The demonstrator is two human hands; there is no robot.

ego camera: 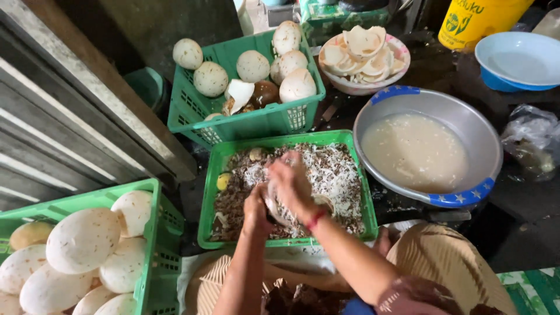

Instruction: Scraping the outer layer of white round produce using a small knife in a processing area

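Both my hands work over a green plastic basket (214, 175) filled with brown and white coconut shavings. My right hand (290, 182), with a red band at the wrist, presses down on a piece of peeled coconut (274, 209). My left hand (255, 205) grips the same piece from the left side. Part of the coconut is hidden under my fingers.
A green crate (153, 251) of whole peeled coconuts stands at the lower left. Another green crate (245, 119) of coconuts sits behind the basket. A metal basin (461, 119) of cloudy liquid is at the right, with a bowl of coconut pieces (364, 55), a blue bowl (519, 61) and a yellow bucket (475, 20) beyond.
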